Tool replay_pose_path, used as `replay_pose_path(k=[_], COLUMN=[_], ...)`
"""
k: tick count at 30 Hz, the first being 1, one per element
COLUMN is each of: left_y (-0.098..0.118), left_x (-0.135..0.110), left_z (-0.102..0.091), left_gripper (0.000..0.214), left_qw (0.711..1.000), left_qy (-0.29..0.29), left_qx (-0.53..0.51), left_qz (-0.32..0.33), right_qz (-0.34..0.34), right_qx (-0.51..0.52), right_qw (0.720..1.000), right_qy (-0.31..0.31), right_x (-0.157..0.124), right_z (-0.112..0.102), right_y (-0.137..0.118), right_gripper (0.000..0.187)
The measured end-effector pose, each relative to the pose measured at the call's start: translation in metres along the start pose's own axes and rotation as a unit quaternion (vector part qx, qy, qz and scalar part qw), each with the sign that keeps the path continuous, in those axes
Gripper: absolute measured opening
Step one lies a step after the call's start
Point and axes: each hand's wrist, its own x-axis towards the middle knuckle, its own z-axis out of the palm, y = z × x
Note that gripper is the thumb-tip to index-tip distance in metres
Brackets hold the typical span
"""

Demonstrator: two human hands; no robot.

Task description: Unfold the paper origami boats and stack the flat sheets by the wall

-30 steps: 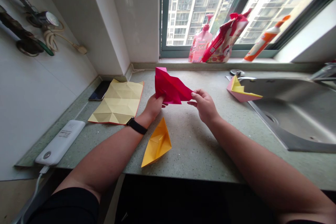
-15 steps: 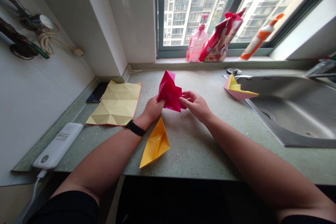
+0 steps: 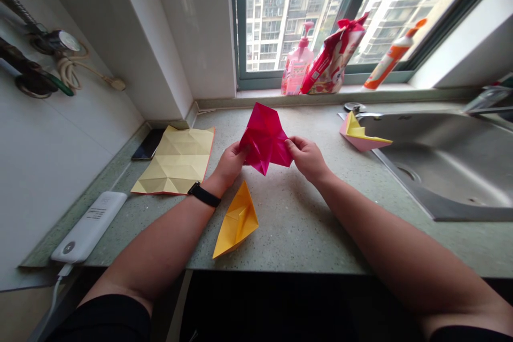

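Note:
A creased sheet of pink origami paper (image 3: 265, 136), partly unfolded with raised folds, is held just above the counter between both hands. My left hand (image 3: 231, 164) pinches its left edge, thumb on top. On the opposite edge, my right hand (image 3: 308, 159) grips the paper between thumb and fingers. Close to my left wrist lies a yellow folded paper boat (image 3: 238, 222), near the counter's front edge. Left of my left hand is a creased cream sheet of paper (image 3: 180, 157) with an orange underside. A pink and yellow paper boat (image 3: 363, 136) rests at the sink's corner.
The steel sink (image 3: 452, 171) takes up the right side. A phone (image 3: 147, 144) lies partly under the cream sheet, and a white power bank (image 3: 90, 227) with a cable sits front left. On the windowsill stand a pink pump bottle (image 3: 296, 69), a red bag (image 3: 334, 59) and an orange-white bottle (image 3: 393, 59).
The pink paper has opened out wider and flatter. My right hand has shifted slightly right and closed on its right edge; my left hand keeps its hold.

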Motion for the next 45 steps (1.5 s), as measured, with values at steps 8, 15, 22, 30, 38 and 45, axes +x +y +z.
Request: replay_pose_path(k=[8, 15, 22, 30, 38, 45], left_y=[0.003, 0.005, 0.007, 0.017, 0.018, 0.016], left_x=[-0.003, -0.001, 0.003, 0.005, 0.01, 0.003], left_z=[-0.003, -0.003, -0.006, -0.003, -0.017, -0.008], left_gripper=[0.063, 0.067, 0.06, 0.034, 0.037, 0.025], left_qw=[0.986, 0.978, 0.978, 0.974, 0.955, 0.965], left_qy=[-0.089, -0.098, 0.001, 0.027, 0.066, -0.007], left_qx=[-0.111, -0.162, -0.177, -0.218, -0.266, -0.215], left_qz=[-0.084, -0.088, -0.11, -0.057, -0.116, -0.152], right_qz=[0.035, 0.004, -0.026, -0.049, 0.013, 0.005], right_qx=[0.055, 0.025, -0.024, -0.078, 0.066, 0.088], right_qw=[0.997, 0.999, 0.999, 0.996, 0.997, 0.994], right_qy=[-0.049, -0.04, -0.024, -0.019, 0.021, 0.07], right_x=[-0.003, -0.004, -0.005, -0.005, 0.004, 0.008], right_z=[0.003, 0.005, 0.005, 0.004, 0.003, 0.005], right_y=[-0.006, -0.007, -0.006, -0.003, -0.001, 0.001], right_gripper=[0.055, 0.056, 0.049, 0.038, 0.053, 0.055])
